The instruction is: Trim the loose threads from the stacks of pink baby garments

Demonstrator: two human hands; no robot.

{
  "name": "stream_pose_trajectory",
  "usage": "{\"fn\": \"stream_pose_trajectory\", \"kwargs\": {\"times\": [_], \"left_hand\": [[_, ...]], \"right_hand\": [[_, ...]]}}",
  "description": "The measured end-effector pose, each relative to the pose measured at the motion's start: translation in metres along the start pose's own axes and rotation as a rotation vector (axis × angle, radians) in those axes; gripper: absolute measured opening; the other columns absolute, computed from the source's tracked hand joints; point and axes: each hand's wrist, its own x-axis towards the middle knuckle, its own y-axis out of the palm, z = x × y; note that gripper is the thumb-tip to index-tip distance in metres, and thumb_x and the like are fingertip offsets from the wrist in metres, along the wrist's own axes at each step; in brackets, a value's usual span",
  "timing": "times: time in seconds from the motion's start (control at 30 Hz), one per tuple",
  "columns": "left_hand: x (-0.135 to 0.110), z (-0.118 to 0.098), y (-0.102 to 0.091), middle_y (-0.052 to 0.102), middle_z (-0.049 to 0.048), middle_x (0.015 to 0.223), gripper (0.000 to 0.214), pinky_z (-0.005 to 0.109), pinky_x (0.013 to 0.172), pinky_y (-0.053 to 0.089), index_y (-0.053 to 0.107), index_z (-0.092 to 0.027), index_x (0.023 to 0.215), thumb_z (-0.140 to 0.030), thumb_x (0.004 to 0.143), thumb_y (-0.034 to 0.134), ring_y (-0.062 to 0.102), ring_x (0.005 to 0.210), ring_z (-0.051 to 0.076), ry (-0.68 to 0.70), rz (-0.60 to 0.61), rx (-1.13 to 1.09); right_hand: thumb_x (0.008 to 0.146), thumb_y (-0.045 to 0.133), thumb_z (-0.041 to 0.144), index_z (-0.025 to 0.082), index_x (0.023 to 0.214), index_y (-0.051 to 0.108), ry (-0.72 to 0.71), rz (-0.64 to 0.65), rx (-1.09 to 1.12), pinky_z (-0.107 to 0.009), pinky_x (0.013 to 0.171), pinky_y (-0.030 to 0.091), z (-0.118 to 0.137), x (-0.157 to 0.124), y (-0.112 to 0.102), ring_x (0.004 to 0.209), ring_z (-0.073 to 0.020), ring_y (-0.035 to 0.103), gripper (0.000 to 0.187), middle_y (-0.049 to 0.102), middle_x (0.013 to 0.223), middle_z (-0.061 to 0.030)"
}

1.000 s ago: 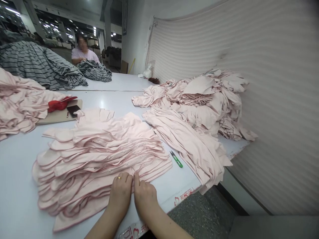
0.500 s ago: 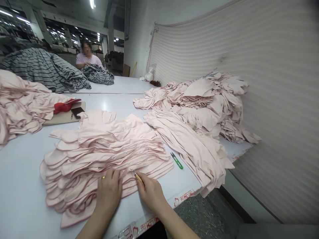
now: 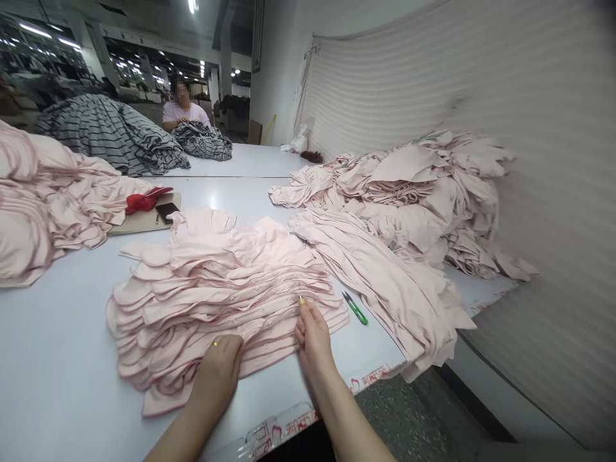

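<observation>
A layered stack of pale pink garments [image 3: 183,301] with darker pink edges and small buttons lies before me. My left hand [image 3: 219,367], with a gold ring, is closed at the stack's near edge, thumb and fingers pinching a garment layer. Over the right part of the stack, my right hand [image 3: 314,333] grips a small yellow-handled tool [image 3: 301,300]. Its tip is too small to make out now, and the fist hides most of the handle. Green thread snips [image 3: 355,308] lie on the table just right of the stack.
More pink cloth [image 3: 375,276] lies to the right, beside a large pink heap [image 3: 409,173]. At left are another pink pile [image 3: 62,199], a red item [image 3: 147,200] and a dark phone-like object [image 3: 167,212]. A co-worker [image 3: 187,114] handles striped cloth [image 3: 205,140] behind.
My right hand has moved right and away from me with the tool, apart from my left hand. My left hand stays at the garment edge. The view has shifted slightly left.
</observation>
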Motion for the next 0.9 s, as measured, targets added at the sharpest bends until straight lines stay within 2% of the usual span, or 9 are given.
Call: {"fn": "stream_pose_trajectory", "kwargs": {"times": [0.07, 0.13, 0.2, 0.3, 0.47, 0.53, 0.6, 0.77, 0.9], "left_hand": [[0.003, 0.008, 0.001, 0.068, 0.0013, 0.079, 0.019, 0.029, 0.066, 0.048, 0.060, -0.021, 0.087, -0.025, 0.095, 0.043, 0.063, 0.072, 0.018, -0.089, -0.032, -0.054], [0.008, 0.013, 0.001, 0.071, 0.0002, 0.079, 0.019, 0.029, 0.065, 0.049, 0.061, -0.022, 0.088, -0.028, 0.095, 0.044, 0.066, 0.071, 0.018, -0.156, -0.035, -0.110], [0.012, 0.016, 0.001, 0.071, -0.0006, 0.079, 0.019, 0.029, 0.065, 0.050, 0.061, -0.023, 0.087, -0.030, 0.094, 0.044, 0.067, 0.072, 0.018, -0.214, -0.011, -0.163], [0.015, 0.015, 0.000, 0.073, -0.0003, 0.082, 0.020, 0.029, 0.066, 0.052, 0.063, -0.023, 0.087, -0.031, 0.093, 0.046, 0.069, 0.075, 0.018, -0.242, 0.003, -0.208], [0.003, 0.004, -0.004, 0.073, 0.0016, 0.082, 0.020, 0.029, 0.068, 0.052, 0.066, -0.022, 0.091, -0.021, 0.091, 0.046, 0.067, 0.075, 0.018, -0.056, 0.014, -0.110], [-0.004, -0.002, -0.006, 0.073, 0.0027, 0.084, 0.025, 0.030, 0.070, 0.051, 0.066, -0.021, 0.095, -0.012, 0.088, 0.044, 0.066, 0.076, 0.019, 0.023, 0.039, -0.026], [-0.005, -0.006, -0.008, 0.072, 0.0034, 0.083, 0.029, 0.031, 0.069, 0.050, 0.066, -0.021, 0.093, -0.008, 0.085, 0.042, 0.065, 0.075, 0.020, 0.038, 0.067, 0.022], [0.016, 0.002, -0.010, 0.069, 0.0023, 0.073, 0.020, 0.028, 0.065, 0.045, 0.062, -0.021, 0.076, -0.019, 0.087, 0.045, 0.064, 0.070, 0.018, -0.262, 0.183, -0.028], [0.026, 0.010, -0.004, 0.070, 0.0029, 0.073, 0.020, 0.028, 0.063, 0.044, 0.060, -0.020, 0.077, -0.019, 0.087, 0.043, 0.066, 0.069, 0.018, -0.352, 0.148, -0.014]], "right_hand": [[0.081, 0.064, 0.054, 0.021, 0.099, 0.064, -0.144, 0.094, -0.220, -0.021, 0.050, 0.038, -0.001, -0.013, 0.001, 0.052, -0.0111, 0.051, 0.038, 0.056, 0.059, 0.0047], [0.088, 0.058, 0.038, 0.020, 0.108, 0.067, -0.329, 0.257, -0.590, -0.027, 0.067, 0.047, -0.005, -0.031, 0.002, 0.075, -0.0184, 0.066, 0.029, 0.072, 0.085, -0.0049], [0.091, 0.048, 0.027, 0.020, 0.117, 0.066, -0.458, 0.349, -0.919, -0.030, 0.072, 0.048, -0.010, -0.047, 0.005, 0.084, -0.0224, 0.070, 0.032, 0.074, 0.097, -0.0083], [0.092, 0.042, 0.020, 0.018, 0.124, 0.062, -0.521, 0.350, -1.238, -0.030, 0.067, 0.049, -0.018, -0.058, 0.017, 0.079, -0.0238, 0.071, 0.037, 0.074, 0.090, -0.0094], [0.081, 0.051, 0.008, 0.007, 0.135, 0.052, -0.424, 0.372, -1.664, -0.032, 0.062, 0.050, -0.030, -0.052, 0.048, 0.076, -0.0282, 0.070, 0.054, 0.072, 0.087, -0.0164], [0.079, 0.052, 0.007, 0.004, 0.136, 0.049, -0.401, 0.387, -1.725, -0.032, 0.061, 0.050, -0.033, -0.047, 0.052, 0.075, -0.0283, 0.070, 0.058, 0.071, 0.085, -0.0180], [0.080, 0.053, 0.008, 0.004, 0.138, 0.047, -0.460, 0.428, -1.730, -0.032, 0.062, 0.049, -0.033, -0.043, 0.048, 0.075, -0.0275, 0.069, 0.058, 0.070, 0.084, -0.0181], [0.085, 0.053, 0.012, 0.011, 0.139, 0.047, -0.584, 0.582, -1.687, -0.029, 0.064, 0.047, -0.014, -0.046, 0.017, 0.076, -0.0252, 0.069, 0.054, 0.072, 0.086, -0.0135], [0.096, 0.042, 0.021, 0.019, 0.130, 0.055, -0.560, 0.506, -1.412, -0.026, 0.068, 0.046, -0.007, -0.048, 0.014, 0.082, -0.0222, 0.070, 0.036, 0.074, 0.093, -0.0072]]}}
